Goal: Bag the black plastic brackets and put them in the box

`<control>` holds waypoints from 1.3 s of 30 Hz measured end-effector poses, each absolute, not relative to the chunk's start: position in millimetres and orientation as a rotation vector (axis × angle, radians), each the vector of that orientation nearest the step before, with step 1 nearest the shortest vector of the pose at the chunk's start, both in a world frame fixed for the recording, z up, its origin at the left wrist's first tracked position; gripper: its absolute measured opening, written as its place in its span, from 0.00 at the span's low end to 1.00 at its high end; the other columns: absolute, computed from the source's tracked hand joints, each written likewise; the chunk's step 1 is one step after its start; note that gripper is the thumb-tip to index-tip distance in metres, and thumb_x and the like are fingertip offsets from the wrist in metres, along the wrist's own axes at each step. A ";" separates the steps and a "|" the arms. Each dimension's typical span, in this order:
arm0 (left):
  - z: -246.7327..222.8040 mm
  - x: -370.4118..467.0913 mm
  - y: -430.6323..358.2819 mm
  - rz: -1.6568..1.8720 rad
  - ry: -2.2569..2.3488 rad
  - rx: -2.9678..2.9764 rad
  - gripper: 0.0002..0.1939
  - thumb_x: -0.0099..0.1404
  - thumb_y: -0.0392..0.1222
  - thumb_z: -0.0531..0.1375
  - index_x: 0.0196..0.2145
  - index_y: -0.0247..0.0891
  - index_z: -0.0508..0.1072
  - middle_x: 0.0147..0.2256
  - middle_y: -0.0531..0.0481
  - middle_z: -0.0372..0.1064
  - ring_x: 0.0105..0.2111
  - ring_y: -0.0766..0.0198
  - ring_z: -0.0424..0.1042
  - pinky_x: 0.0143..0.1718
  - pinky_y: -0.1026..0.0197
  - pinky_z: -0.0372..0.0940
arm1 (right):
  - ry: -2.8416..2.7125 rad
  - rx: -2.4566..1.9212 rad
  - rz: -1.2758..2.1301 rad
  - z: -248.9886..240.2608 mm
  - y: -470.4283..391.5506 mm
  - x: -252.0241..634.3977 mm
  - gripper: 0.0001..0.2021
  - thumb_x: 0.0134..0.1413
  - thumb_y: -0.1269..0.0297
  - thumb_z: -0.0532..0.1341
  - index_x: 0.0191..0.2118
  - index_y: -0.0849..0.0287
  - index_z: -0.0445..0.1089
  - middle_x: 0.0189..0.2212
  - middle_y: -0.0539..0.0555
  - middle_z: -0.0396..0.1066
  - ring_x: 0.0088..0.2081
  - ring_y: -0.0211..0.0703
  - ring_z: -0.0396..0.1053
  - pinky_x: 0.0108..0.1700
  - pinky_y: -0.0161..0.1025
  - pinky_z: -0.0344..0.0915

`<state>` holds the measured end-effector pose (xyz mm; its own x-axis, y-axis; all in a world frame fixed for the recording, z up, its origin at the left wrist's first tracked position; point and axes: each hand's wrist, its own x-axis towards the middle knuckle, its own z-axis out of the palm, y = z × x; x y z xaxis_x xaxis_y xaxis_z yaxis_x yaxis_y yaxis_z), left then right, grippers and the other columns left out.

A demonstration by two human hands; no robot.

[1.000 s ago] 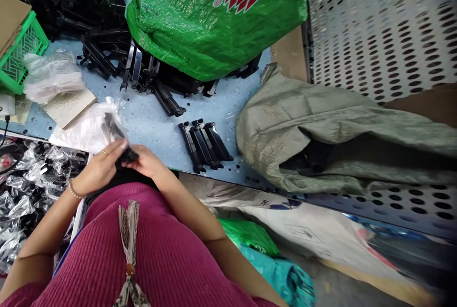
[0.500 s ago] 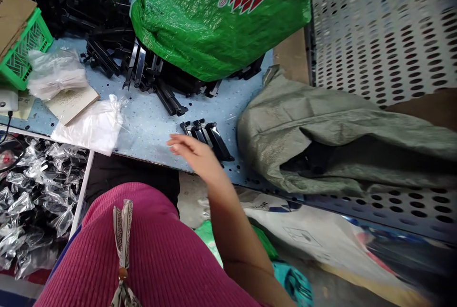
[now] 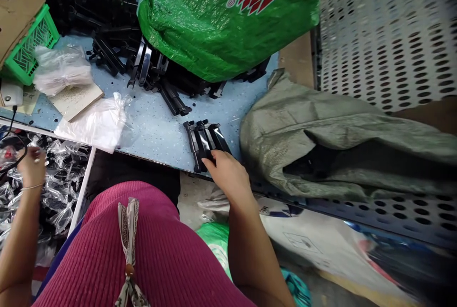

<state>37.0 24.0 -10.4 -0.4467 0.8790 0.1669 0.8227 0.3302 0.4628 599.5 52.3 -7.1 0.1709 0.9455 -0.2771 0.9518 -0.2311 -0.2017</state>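
And at far left, well apart from the big green bag (image 3: pixel 228 21), the left hand (image 3: pixel 33 166) is seen over the wrapped black parts (image 3: pixel 60 183); its fingers are partly curled and blurred, and whether anything is gripped cannot be told. Left of the green bag, a green basket (image 3: pixel 32 45) is topped by cardboard (image 3: pixel 17 14), and thin clear bags (image 3: pixel 98 123) are laid flat on the blue table (image 3: pixel 153 131). Loose black parts (image 3: pixel 107 52) are heaped along the green bag's left and lower edges. Now, below the green bag, a row of black parts (image 3: pixel 198 143) is lined up near the table edge, its near ends being touched by the right hand (image 3: pixel 230 171), thumb and fingertips parted, nothing lifted. To the green bag's lower right, a grey-green cloth (image 3: pixel 278 116) is draped.
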 end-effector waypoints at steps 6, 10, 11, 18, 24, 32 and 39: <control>-12.7 246.7 125.9 0.661 1.752 2.126 0.12 0.60 0.45 0.69 0.36 0.35 0.73 0.47 0.33 0.71 0.49 0.44 0.71 0.49 0.45 0.69 | 1.954 2.548 -1.778 -4.0 65.8 562.8 0.16 0.56 0.53 0.63 0.45 0.57 0.76 0.44 0.58 0.79 0.46 0.52 0.76 0.51 0.49 0.71; -14.3 248.9 149.1 0.670 1.728 1.919 0.05 0.64 0.34 0.62 0.29 0.36 0.74 0.39 0.37 0.73 0.45 0.48 0.73 0.47 0.48 0.68 | 1.524 2.236 -2.785 -1.0 75.5 517.0 0.17 0.50 0.50 0.70 0.41 0.56 0.77 0.39 0.55 0.79 0.39 0.47 0.76 0.44 0.43 0.72; -13.7 239.4 151.1 0.752 1.664 1.799 0.06 0.64 0.35 0.63 0.28 0.37 0.74 0.36 0.40 0.73 0.42 0.52 0.74 0.45 0.50 0.69 | 1.399 2.118 -2.959 -0.5 79.6 503.8 0.17 0.49 0.50 0.71 0.39 0.56 0.77 0.37 0.54 0.79 0.37 0.45 0.75 0.42 0.42 0.72; -3.6 210.3 142.1 0.971 1.372 1.028 0.16 0.44 0.44 0.74 0.25 0.36 0.72 0.24 0.54 0.69 0.24 0.69 0.66 0.28 0.64 0.61 | 0.832 1.397 -3.547 -17.8 131.4 417.4 0.08 0.48 0.62 0.74 0.31 0.58 0.76 0.29 0.51 0.77 0.31 0.38 0.73 0.33 0.33 0.71; 4.5 190.7 123.6 1.146 1.523 1.356 0.08 0.57 0.41 0.67 0.31 0.38 0.72 0.35 0.48 0.76 0.32 0.64 0.74 0.36 0.59 0.71 | 0.775 1.716 -3.558 -34.9 138.7 442.1 0.09 0.42 0.69 0.75 0.29 0.61 0.77 0.27 0.50 0.77 0.31 0.35 0.73 0.34 0.29 0.70; -2.9 198.5 122.7 0.891 1.486 2.009 0.26 0.69 0.31 0.53 0.63 0.39 0.70 0.60 0.38 0.68 0.58 0.55 0.72 0.60 0.48 0.70 | 0.109 0.988 -3.491 -20.5 70.8 451.7 0.07 0.56 0.68 0.67 0.40 0.64 0.76 0.34 0.58 0.77 0.32 0.38 0.72 0.31 0.31 0.70; 6.3 215.2 77.7 0.946 1.079 2.292 0.37 0.72 0.27 0.50 0.74 0.49 0.52 0.64 0.40 0.64 0.64 0.56 0.66 0.65 0.51 0.66 | 0.551 1.251 -3.537 -37.6 88.9 417.9 0.10 0.57 0.58 0.68 0.40 0.59 0.74 0.30 0.52 0.74 0.29 0.35 0.67 0.28 0.30 0.67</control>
<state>215.2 77.7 6.3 0.4637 0.7927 0.3958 0.4961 -0.6024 0.6253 417.9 88.9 -37.6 -0.6002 0.6511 -0.4645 -0.4790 -0.7577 -0.4431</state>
